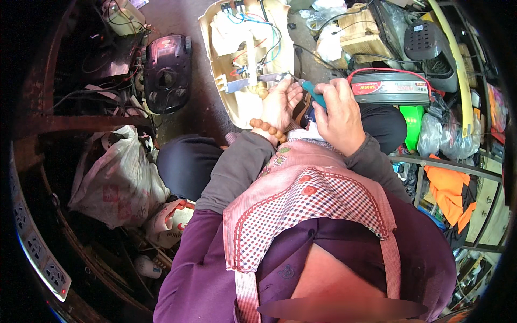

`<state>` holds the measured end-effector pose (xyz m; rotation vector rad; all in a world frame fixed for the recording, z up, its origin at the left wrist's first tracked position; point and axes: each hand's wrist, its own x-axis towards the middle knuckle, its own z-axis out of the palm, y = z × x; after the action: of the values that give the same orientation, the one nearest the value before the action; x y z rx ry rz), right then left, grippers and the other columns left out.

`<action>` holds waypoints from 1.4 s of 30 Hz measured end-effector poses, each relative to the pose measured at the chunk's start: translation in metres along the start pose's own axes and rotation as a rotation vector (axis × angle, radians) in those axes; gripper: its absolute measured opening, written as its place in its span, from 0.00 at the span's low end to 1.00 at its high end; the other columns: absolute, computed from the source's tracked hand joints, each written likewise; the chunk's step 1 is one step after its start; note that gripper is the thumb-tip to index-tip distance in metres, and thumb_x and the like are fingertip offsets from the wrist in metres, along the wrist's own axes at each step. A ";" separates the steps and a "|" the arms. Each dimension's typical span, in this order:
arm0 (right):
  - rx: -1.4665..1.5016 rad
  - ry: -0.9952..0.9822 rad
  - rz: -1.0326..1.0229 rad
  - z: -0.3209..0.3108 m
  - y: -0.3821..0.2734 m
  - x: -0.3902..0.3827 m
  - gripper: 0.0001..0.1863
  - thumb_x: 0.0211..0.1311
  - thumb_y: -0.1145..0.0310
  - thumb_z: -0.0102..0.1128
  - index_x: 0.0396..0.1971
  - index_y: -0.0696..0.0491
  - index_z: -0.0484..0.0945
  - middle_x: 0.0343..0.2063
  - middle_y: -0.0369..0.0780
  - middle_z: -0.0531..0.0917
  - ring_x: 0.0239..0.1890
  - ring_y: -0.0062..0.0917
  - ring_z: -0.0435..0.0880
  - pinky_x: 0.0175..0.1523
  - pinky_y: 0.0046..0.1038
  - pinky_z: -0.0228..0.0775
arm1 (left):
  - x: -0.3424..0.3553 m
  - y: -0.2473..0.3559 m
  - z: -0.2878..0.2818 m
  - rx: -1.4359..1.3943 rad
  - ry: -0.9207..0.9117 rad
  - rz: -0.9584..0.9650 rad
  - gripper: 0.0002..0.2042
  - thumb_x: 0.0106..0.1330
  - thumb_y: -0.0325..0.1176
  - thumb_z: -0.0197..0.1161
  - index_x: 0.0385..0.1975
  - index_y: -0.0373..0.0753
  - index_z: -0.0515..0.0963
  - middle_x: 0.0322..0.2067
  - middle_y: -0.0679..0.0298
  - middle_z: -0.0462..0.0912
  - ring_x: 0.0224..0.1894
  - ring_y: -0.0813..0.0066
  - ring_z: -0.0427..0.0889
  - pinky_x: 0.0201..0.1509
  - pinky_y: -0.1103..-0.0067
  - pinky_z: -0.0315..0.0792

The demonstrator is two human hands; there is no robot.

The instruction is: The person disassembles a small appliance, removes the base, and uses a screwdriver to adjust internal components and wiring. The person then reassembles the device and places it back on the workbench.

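My right hand (340,117) is closed round the teal handle of a screwdriver (314,95), its front end pointing left toward my left fingertips. My left hand (276,105), palm turned up and fingers curled, pinches a small part beside the end of a greyish strip (235,86). What that part is cannot be made out. A beaded bracelet circles my left wrist. Just beyond my hands lies an opened cream plastic housing (219,52), with blue, red and black wires (274,33) inside. The strip lies across the housing.
A dark plastic appliance shell (168,75) lies on the floor to the left, above a full white plastic bag (116,180). To the right are a grey box with a red cable (389,89), a wooden block (360,33), a black device (429,42) and a yellow bar (458,64).
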<state>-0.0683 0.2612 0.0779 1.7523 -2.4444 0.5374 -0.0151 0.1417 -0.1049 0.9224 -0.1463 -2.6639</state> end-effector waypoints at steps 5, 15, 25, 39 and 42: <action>0.014 -0.104 0.309 0.002 -0.005 0.001 0.22 0.62 0.74 0.72 0.55 0.56 0.78 0.48 0.52 0.78 0.50 0.51 0.83 0.52 0.44 0.78 | 0.003 -0.001 -0.001 0.027 0.011 -0.012 0.15 0.78 0.37 0.70 0.51 0.33 0.77 0.44 0.55 0.88 0.41 0.67 0.89 0.43 0.75 0.88; -0.053 -0.108 0.310 -0.001 -0.008 0.002 0.22 0.66 0.64 0.73 0.56 0.56 0.78 0.43 0.48 0.80 0.45 0.48 0.85 0.51 0.44 0.79 | 0.001 -0.002 0.002 0.014 0.014 -0.003 0.13 0.79 0.34 0.64 0.53 0.31 0.76 0.47 0.52 0.87 0.45 0.65 0.89 0.48 0.72 0.88; -0.048 -0.107 0.284 -0.002 -0.004 0.000 0.22 0.64 0.65 0.72 0.55 0.54 0.78 0.44 0.48 0.79 0.44 0.47 0.84 0.49 0.44 0.78 | -0.004 0.001 0.009 -0.047 0.001 -0.035 0.11 0.82 0.35 0.60 0.51 0.33 0.76 0.44 0.56 0.85 0.42 0.67 0.88 0.49 0.72 0.89; -0.005 0.165 -0.018 0.006 0.007 0.003 0.21 0.67 0.64 0.72 0.56 0.56 0.78 0.46 0.50 0.81 0.45 0.48 0.86 0.47 0.42 0.81 | -0.011 0.001 0.016 0.005 -0.154 -0.188 0.25 0.82 0.43 0.51 0.61 0.22 0.72 0.53 0.40 0.84 0.49 0.53 0.87 0.54 0.63 0.86; -0.023 -0.018 0.255 0.003 0.001 -0.003 0.23 0.67 0.62 0.73 0.58 0.54 0.79 0.48 0.50 0.81 0.46 0.48 0.87 0.46 0.41 0.81 | -0.031 0.011 0.025 0.479 -0.107 -0.039 0.19 0.77 0.38 0.52 0.51 0.24 0.78 0.37 0.45 0.87 0.32 0.54 0.87 0.43 0.64 0.86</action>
<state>-0.0673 0.2632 0.0740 1.4512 -2.6934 0.5138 -0.0040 0.1415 -0.0651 0.9169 -0.8263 -2.7654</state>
